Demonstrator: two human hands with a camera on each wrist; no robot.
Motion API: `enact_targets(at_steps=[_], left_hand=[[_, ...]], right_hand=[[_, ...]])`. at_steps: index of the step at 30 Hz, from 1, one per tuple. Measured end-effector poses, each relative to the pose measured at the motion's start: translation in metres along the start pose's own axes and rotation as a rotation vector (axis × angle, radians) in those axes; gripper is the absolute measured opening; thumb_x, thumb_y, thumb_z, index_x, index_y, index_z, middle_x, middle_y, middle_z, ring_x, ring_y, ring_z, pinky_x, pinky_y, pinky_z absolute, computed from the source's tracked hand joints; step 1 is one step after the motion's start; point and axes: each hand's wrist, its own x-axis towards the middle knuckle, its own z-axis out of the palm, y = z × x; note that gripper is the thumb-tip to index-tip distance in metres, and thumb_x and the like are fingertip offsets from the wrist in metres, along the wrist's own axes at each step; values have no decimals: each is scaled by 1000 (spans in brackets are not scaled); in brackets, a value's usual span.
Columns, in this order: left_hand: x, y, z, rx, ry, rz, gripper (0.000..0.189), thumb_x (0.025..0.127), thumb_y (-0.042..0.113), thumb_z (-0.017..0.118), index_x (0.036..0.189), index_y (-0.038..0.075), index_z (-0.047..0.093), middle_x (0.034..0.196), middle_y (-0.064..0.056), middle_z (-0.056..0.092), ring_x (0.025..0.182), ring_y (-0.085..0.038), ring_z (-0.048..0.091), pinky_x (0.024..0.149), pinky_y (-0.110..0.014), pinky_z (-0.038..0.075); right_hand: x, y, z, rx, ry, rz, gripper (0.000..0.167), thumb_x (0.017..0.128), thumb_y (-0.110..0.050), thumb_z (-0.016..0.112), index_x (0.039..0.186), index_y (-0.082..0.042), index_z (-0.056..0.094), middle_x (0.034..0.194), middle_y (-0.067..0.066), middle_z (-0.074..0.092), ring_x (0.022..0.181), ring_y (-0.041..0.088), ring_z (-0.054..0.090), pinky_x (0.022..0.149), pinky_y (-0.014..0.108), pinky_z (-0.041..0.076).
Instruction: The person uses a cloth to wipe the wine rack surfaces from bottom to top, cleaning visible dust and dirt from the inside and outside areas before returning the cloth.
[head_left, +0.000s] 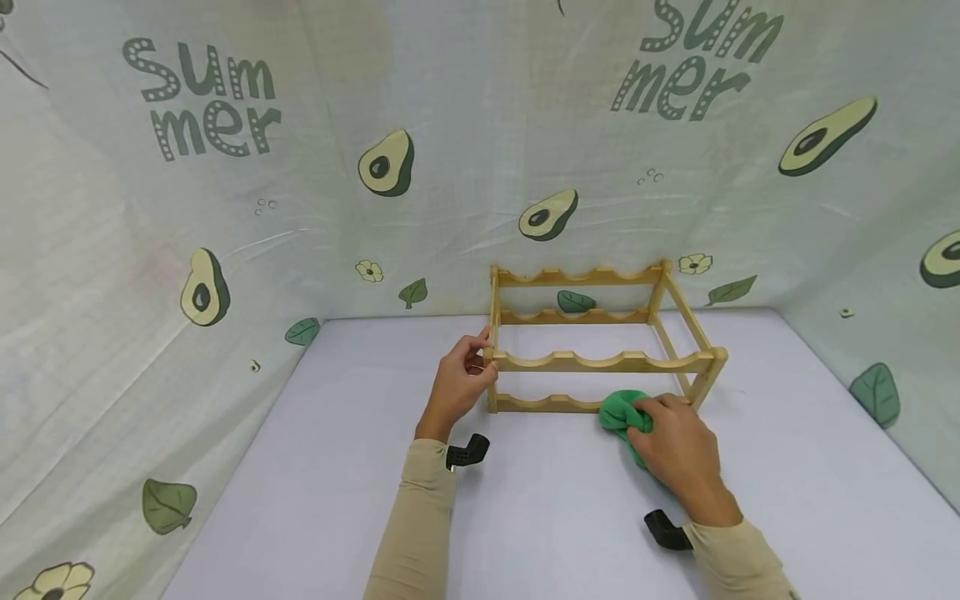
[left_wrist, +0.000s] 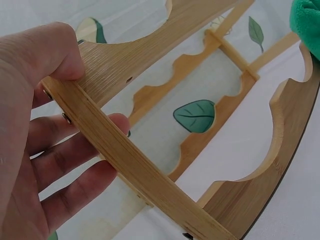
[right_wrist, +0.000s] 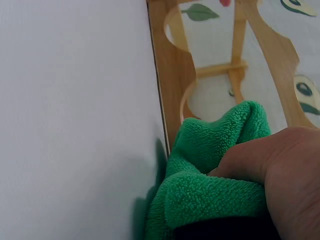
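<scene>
A light wooden bottle rack [head_left: 600,362] with scalloped rails stands on the white table. My left hand [head_left: 459,379] grips its front left corner; in the left wrist view the thumb lies over the top of the post [left_wrist: 125,150] and the fingers come round from behind. In my right hand [head_left: 678,442] is a bunched green cloth [head_left: 624,410], pressed to the lower front rail near the right end. The right wrist view shows the cloth [right_wrist: 215,195] wrapped over that rail [right_wrist: 172,65], with the thumb on top and the other fingers hidden.
The white table [head_left: 360,467] runs up to a hanging fabric backdrop [head_left: 450,100] printed with avocados, leaves and lettering. The rack's back stands close to that fabric. Black wrist mounts [head_left: 468,451] jut out by both hands.
</scene>
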Motion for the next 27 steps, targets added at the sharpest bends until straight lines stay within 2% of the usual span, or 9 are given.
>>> enact_targets(at_steps=[3, 11, 19, 27], left_hand=[[0, 0, 0, 8, 4, -12, 25, 91, 9, 66, 116, 11, 61, 144, 1, 55, 91, -17, 65, 80, -30, 55], [0, 0, 0, -7, 6, -19, 25, 90, 9, 66, 114, 10, 61, 142, -5, 58, 90, -18, 64, 78, -31, 55], [-1, 2, 1, -14, 3, -9, 25, 90, 9, 66, 115, 9, 61, 145, 2, 53, 90, -18, 64, 79, -32, 55], [0, 1, 0, -10, 1, -10, 26, 90, 9, 66, 116, 10, 62, 145, 0, 54, 91, -17, 65, 80, -31, 55]], right_hand=[[1, -8, 6, 14, 10, -21, 29, 74, -13, 76, 102, -7, 75, 102, 15, 67, 84, 34, 64, 56, 54, 51], [5, -30, 20, 44, -31, -50, 30, 75, -15, 77, 105, -8, 75, 101, 13, 66, 79, 28, 64, 54, 47, 51], [8, -57, 37, 53, -7, -154, 27, 73, -15, 82, 99, -12, 76, 94, 5, 63, 76, 24, 61, 53, 39, 49], [12, -78, 52, 70, 49, -266, 27, 70, -13, 83, 96, -14, 77, 92, 3, 63, 74, 22, 59, 54, 38, 49]])
